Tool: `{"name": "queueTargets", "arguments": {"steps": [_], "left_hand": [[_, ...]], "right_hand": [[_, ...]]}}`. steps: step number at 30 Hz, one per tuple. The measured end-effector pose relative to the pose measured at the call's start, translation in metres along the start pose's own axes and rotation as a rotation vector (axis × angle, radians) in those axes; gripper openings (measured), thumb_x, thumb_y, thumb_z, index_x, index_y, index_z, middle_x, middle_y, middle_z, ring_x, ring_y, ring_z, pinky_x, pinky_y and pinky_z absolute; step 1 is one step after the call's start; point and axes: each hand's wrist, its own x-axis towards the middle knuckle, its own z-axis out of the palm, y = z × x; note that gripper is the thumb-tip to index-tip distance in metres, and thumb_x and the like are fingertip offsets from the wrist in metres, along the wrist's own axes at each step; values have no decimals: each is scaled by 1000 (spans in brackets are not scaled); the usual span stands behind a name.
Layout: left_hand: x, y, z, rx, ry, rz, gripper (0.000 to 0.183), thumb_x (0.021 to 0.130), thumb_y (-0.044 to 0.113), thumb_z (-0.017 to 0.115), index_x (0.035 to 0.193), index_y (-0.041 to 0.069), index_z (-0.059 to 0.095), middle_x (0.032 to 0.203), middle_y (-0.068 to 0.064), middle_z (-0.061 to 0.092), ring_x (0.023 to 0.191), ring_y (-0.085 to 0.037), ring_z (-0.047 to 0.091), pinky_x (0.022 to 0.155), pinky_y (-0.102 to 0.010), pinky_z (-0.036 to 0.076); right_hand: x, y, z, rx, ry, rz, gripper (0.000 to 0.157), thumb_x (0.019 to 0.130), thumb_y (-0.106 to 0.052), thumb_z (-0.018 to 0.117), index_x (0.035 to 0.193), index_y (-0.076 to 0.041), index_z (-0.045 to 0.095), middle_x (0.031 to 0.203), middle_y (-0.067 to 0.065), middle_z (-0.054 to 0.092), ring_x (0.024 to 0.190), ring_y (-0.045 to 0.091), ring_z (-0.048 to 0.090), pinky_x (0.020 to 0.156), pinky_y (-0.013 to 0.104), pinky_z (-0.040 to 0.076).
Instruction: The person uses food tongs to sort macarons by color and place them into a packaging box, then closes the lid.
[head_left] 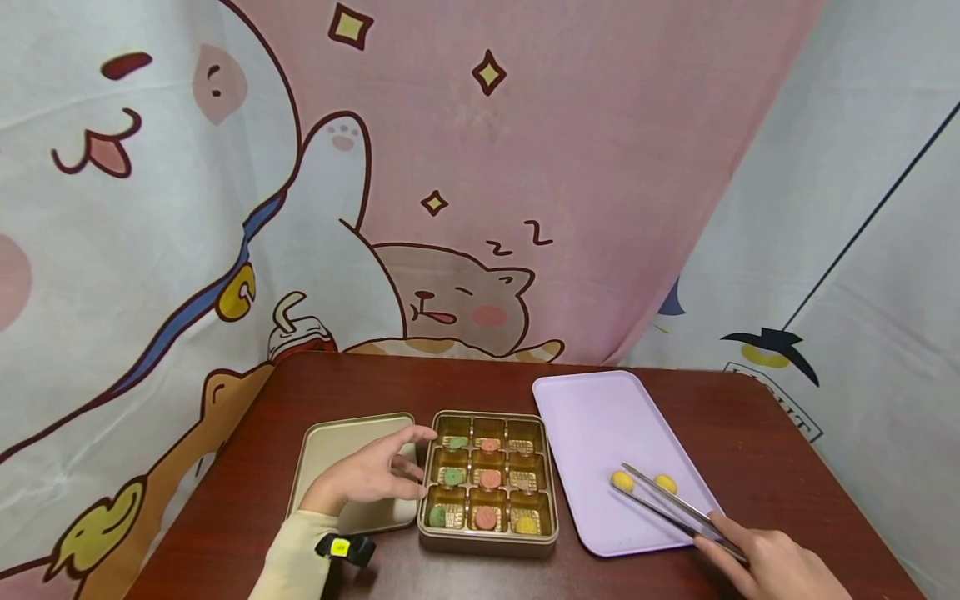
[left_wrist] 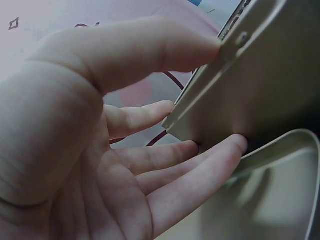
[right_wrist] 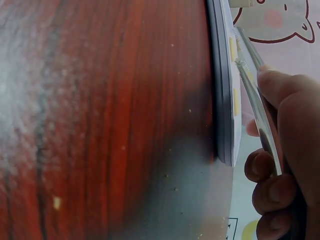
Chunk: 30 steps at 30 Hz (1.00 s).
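A square tin with a gold divided insert stands mid-table. Its left column bears green round pieces, its middle column pink ones, and a yellow one sits in the front right compartment. My left hand touches the tin's left side with thumb and fingers extended. Metal tongs are held in my right hand, their tips apart over the lilac tray. One yellow ball lies between the tips; another yellow ball lies beside the upper arm of the tongs.
Left of the tin lies its flat gold lid, partly under my left hand and forearm. The lilac tray stands close to the tin's right side. Behind the dark red table hangs a printed cloth with cartoon cats.
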Motion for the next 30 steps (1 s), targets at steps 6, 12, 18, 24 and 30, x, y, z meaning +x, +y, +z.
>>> {"name": "queueTargets", "arguments": {"steps": [6, 12, 18, 24, 30], "left_hand": [[0, 0, 0, -12, -2, -1, 78, 89, 6, 81, 154, 1, 39, 162, -28, 32, 113, -34, 69, 82, -31, 61], [0, 0, 0, -9, -4, -1, 78, 89, 6, 81, 155, 1, 39, 162, -27, 32, 114, -34, 69, 82, -31, 61], [-1, 1, 0, -4, -1, -1, 78, 89, 6, 81, 155, 2, 39, 163, -27, 32, 114, -34, 69, 82, -31, 61], [-1, 1, 0, -12, -3, -4, 78, 89, 5, 80, 155, 2, 39, 163, -28, 32, 114, -35, 69, 82, -31, 61], [-1, 2, 0, -10, -3, -4, 77, 89, 5, 80, 154, 2, 39, 162, -28, 32, 114, -35, 69, 82, -31, 61]], "right_hand": [[1, 0, 3, -5, -32, 7, 83, 91, -64, 70, 131, 8, 67, 108, 31, 74, 74, 20, 66, 59, 46, 59], [2, 0, 7, -5, -46, 11, 84, 91, -67, 68, 131, 6, 68, 92, 19, 76, 69, 19, 57, 56, 41, 55], [1, -1, 10, 3, -15, -2, 67, 94, -55, 71, 127, 3, 71, 61, -5, 50, 64, 16, 51, 54, 34, 45], [1, -2, 10, 20, -8, -6, 54, 96, -49, 72, 122, -3, 74, 66, -6, 52, 64, 16, 51, 55, 35, 44], [0, -2, 10, 21, -11, -6, 59, 96, -52, 71, 123, 0, 73, 74, -2, 62, 65, 18, 52, 56, 37, 49]]}}
